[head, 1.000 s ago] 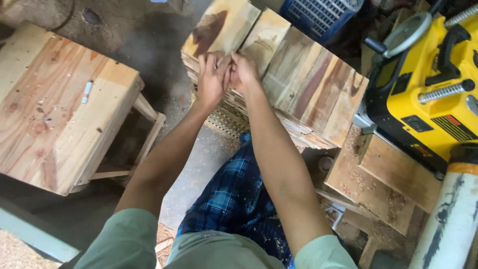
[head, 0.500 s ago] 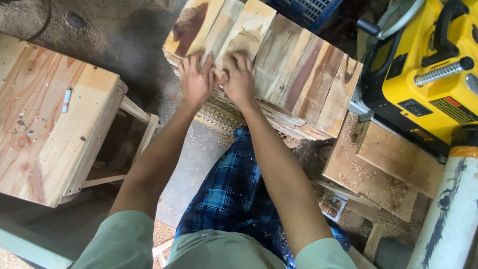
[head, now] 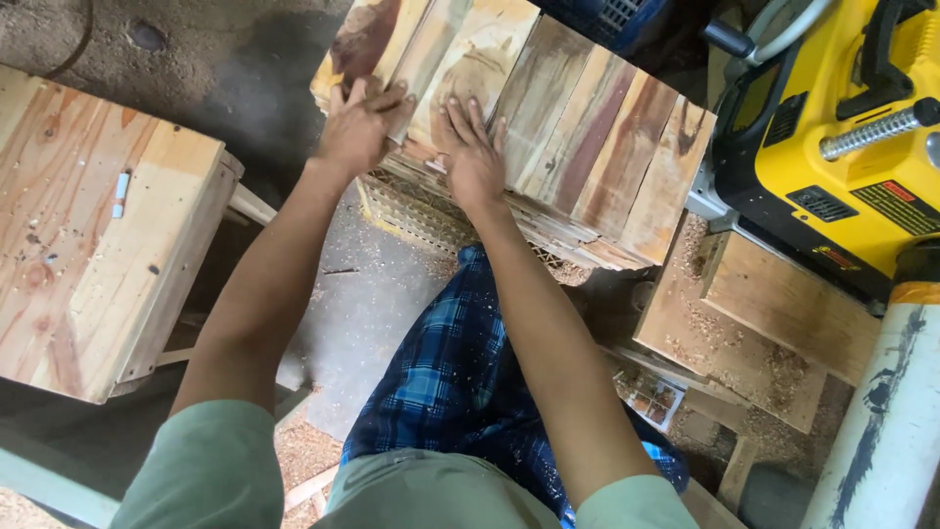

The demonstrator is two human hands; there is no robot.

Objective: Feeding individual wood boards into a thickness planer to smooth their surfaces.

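Observation:
A stack of planed wooden boards (head: 578, 127), streaked brown, red and pale, lies ahead of me on a yellowish lattice crate (head: 411, 211). My left hand (head: 357, 122) grips the near end of one narrow board at the stack's left side, fingers curled over its edge. My right hand (head: 472, 147) lies flat on the neighbouring pale board, fingers spread. My leg in blue plaid trousers (head: 460, 382) shows below.
A pale wooden stool or bench (head: 88, 225) with a small white piece on top stands at the left. A yellow thickness planer (head: 832, 127) sits at the right above sawdust-covered boards (head: 744, 333). A white post (head: 886, 411) rises at the lower right. A blue basket (head: 607, 15) sits behind the stack.
Both hands have parted from a joined position and moved onto the board ends, the left gripping, the right pressing flat. The view has moved closer to the stack.

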